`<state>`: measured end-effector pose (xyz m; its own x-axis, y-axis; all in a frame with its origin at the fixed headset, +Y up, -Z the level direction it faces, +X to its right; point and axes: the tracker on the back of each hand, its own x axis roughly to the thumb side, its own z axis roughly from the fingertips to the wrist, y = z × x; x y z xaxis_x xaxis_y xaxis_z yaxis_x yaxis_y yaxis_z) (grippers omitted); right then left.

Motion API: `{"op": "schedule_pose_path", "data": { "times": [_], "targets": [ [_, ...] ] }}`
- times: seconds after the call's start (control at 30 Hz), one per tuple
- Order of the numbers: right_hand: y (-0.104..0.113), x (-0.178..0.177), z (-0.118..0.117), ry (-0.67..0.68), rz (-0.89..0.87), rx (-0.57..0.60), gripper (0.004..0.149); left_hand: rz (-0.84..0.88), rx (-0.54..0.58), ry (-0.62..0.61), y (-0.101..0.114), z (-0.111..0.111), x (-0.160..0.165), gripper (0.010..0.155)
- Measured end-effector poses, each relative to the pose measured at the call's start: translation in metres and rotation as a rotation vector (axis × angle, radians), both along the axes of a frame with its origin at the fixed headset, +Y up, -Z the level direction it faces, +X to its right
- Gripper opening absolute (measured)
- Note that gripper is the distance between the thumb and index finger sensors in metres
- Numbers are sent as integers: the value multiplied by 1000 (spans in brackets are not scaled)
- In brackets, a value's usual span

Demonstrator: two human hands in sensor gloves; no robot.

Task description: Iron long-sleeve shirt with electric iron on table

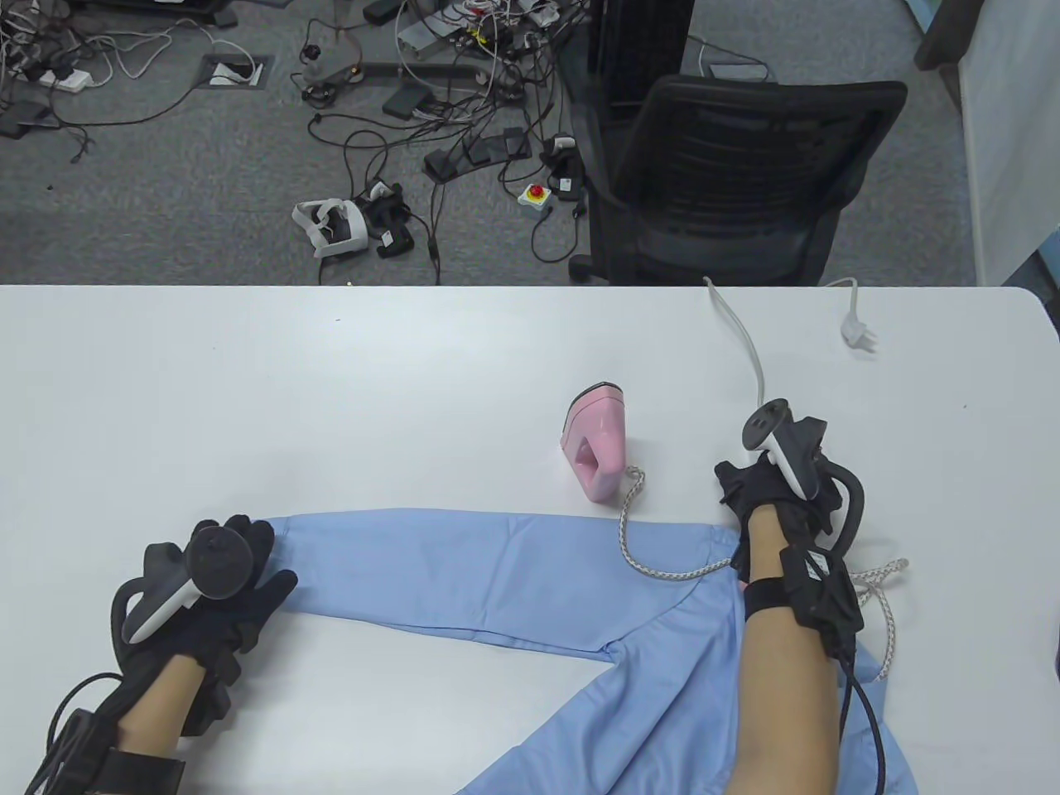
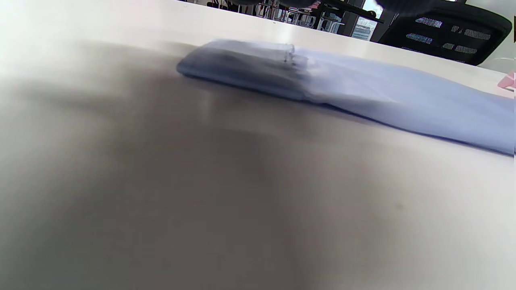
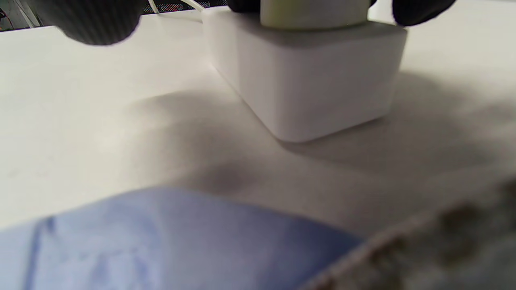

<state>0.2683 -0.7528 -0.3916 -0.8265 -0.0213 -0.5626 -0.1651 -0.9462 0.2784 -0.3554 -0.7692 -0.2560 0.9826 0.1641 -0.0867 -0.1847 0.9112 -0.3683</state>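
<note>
A light blue long-sleeve shirt (image 1: 530,571) lies flat at the table's near edge, one sleeve stretched to the left. My left hand (image 1: 261,559) lies open with its fingers at the sleeve's cuff (image 2: 242,66). A pink iron (image 1: 598,447) stands upright just beyond the sleeve. Its braided cord (image 1: 654,567) runs over the shirt towards my right hand (image 1: 741,480). In the right wrist view my gloved fingers (image 3: 419,8) grip a cream plug (image 3: 314,12) that sits on top of a white socket block (image 3: 314,76). The block is hidden under that hand in the table view.
A white cable (image 1: 745,335) runs from my right hand to the table's far edge, with a white plug (image 1: 857,331) lying at the back right. A black office chair (image 1: 729,174) stands behind the white table (image 1: 331,397). Cables cover the floor.
</note>
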Motion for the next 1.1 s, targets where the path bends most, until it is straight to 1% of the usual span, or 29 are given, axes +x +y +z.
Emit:
{"op": "schedule_pose_path", "data": {
  "times": [0.1, 0.17, 0.2, 0.23, 0.27, 0.33, 0.37, 0.43, 0.47, 0.5, 0.53, 0.63, 0.7, 0.8, 0.83, 0.87, 0.93, 0.97, 1.0, 1.03, 1.07, 1.1],
  "targets": [
    [0, 0, 3, 25, 20, -4, 83, -14, 49, -15, 5, 1, 2, 74],
    [-1, 0, 5, 30, -12, -2, 86, -14, 94, -28, 10, 2, 5, 74],
    [0, 1, 8, 25, -29, 17, 89, -7, 123, -34, 12, 4, 6, 74],
    [4, 0, 11, 13, -31, 74, 89, 4, 149, -43, 15, 6, 8, 74],
    [7, -1, 13, 16, -39, 107, 88, 11, 168, -48, 17, 7, 9, 75],
    [28, -12, 22, 51, -72, 252, 88, 31, 222, -69, 22, 10, 13, 75],
    [33, -16, 25, 69, -75, 276, 88, 34, 237, -75, 24, 10, 15, 74],
    [57, -38, 38, 156, -94, 289, 89, 39, 294, -95, 28, 12, 19, 74],
    [61, -43, 41, 178, -94, 295, 89, 39, 311, -101, 29, 13, 21, 74],
    [73, -59, 52, 247, -78, 333, 89, 41, 339, -107, 32, 15, 23, 74],
    [80, -71, 60, 301, -57, 358, 89, 43, 355, -112, 34, 16, 25, 74],
    [88, -98, 79, 406, -25, 373, 90, 53, 379, -126, 40, 20, 28, 75],
    [87, -114, 91, 453, -54, 365, 91, 68, 409, -132, 43, 22, 29, 76],
    [79, -131, 105, 499, -109, 354, 92, 84, 428, -139, 45, 24, 31, 76],
    [68, -139, 113, 527, -135, 342, 92, 94, 437, -144, 45, 25, 32, 76],
    [64, -141, 116, 536, -143, 334, 92, 97, 441, -146, 45, 26, 32, 76],
    [49, -147, 125, 552, -154, 325, 94, 110, 452, -153, 45, 27, 34, 76],
    [36, -150, 129, 559, -162, 358, 95, 120, 453, -164, 45, 27, 35, 76],
    [30, -152, 129, 566, -144, 374, 94, 124, 446, -173, 45, 27, 36, 76],
    [26, -151, 130, 589, -80, 269, 95, 123, 441, -180, 45, 27, 38, 76],
    [25, -150, 131, 594, -59, 232, 95, 118, 445, -190, 45, 27, 39, 75],
    [25, -147, 132, 596, -65, 247, 96, 106, 452, -200, 45, 28, 41, 75]
  ]
}}
